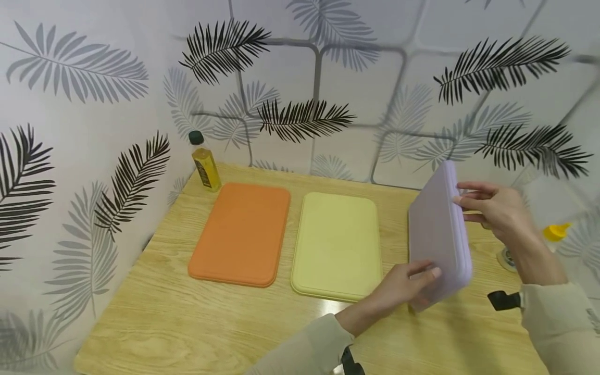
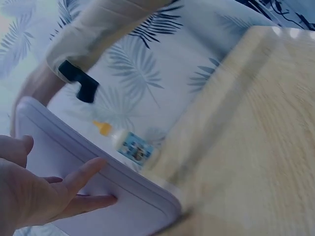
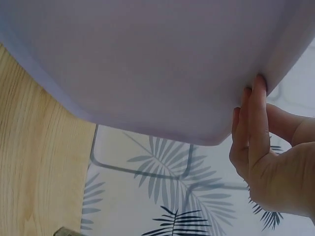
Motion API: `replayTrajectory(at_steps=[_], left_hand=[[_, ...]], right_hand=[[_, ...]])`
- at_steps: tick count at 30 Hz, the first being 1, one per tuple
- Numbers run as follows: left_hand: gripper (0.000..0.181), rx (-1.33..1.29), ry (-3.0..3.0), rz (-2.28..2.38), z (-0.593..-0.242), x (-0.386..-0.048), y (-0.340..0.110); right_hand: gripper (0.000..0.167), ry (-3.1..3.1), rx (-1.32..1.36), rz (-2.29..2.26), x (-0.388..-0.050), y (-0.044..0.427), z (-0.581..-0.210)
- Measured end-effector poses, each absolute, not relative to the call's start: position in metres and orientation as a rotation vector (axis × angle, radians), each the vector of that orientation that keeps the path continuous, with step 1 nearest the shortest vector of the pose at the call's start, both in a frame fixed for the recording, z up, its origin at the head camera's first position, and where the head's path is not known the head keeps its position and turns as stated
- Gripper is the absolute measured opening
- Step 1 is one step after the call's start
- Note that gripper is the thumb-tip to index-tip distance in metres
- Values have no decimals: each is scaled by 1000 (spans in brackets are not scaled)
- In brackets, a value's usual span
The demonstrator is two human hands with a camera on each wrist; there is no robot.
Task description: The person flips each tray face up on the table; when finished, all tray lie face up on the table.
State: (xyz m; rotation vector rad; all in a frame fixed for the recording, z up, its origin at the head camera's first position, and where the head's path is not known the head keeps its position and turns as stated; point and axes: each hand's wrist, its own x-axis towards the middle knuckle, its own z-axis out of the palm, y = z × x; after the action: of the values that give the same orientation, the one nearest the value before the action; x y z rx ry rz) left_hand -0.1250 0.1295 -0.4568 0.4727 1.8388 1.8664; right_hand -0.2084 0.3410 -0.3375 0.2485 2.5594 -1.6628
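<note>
Standing well to the left of both hands, an oil bottle (image 1: 206,166) occupies the table's (image 1: 164,312) back corner, seemingly out of the way. Next, an orange tray (image 1: 241,237) lies flat, then a yellow tray (image 1: 337,245) just left of the left hand (image 1: 398,286), presumably spaced to form a row. The left hand reaches inward, its fingers straight against the lower face of a purple tray (image 1: 433,234), likely to steady it. This tray, steeply tilted between the hands, is pinched at its raised rim by the right hand (image 1: 499,208), thumb and fingers on opposite sides, probably to control its slope. Beyond the right wrist stands a squeeze bottle (image 2: 133,147).
</note>
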Motion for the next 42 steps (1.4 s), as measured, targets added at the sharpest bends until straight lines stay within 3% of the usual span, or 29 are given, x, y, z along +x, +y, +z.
replayTrajectory(at_steps=[6,16,28,42], left_hand=[[62,518,1726,1924,-428,-126,124],[60,552,1801,1836,-406,-136,124],[66,425,1801,1762,-386,-141,120],[62,331,1697,1903,-392,-144,107]], right_hand=[[47,2601,182,-1689,-212,330,-336],[25,2520,163,-1767,-215,316,-335],[16,2463,138,-1830,-216,304,-338],[32,2586,79,-1636,-224,275,-351]])
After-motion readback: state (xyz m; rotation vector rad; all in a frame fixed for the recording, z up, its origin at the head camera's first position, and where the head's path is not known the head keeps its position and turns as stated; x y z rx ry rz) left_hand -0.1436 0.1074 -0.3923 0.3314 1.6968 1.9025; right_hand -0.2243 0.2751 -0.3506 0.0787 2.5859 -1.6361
